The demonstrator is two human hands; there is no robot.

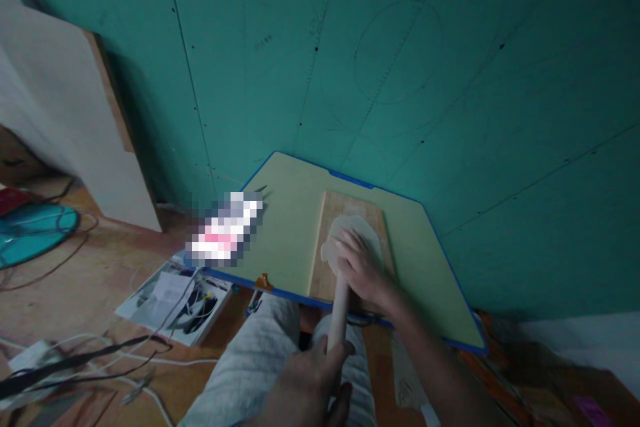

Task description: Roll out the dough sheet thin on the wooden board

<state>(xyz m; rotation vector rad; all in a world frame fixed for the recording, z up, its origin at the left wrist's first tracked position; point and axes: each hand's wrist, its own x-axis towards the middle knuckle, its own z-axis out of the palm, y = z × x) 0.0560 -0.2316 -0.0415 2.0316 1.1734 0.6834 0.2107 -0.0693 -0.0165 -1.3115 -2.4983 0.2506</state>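
Observation:
A flattened round of pale dough (369, 230) lies on a wooden cutting board (326, 283). My right hand (357, 263) rests on the dough with its fingers stretched across the surface, beside the far end of a light rolling pin (338, 313). The pin slants back over the table's near edge towards me. Around its near end, my left hand (313, 373) is closed, low in the view above my lap. My right palm partly covers the dough and hides how the pin's tip meets it.
The board sits on a pale green table (290, 213) with a blue rim, against a green wall (400, 67). A blurred-out bright device (227, 227) stands on its left. An orange clip (264, 281) grips the front edge. Below left are a box of items (187, 300) and cables (145, 390).

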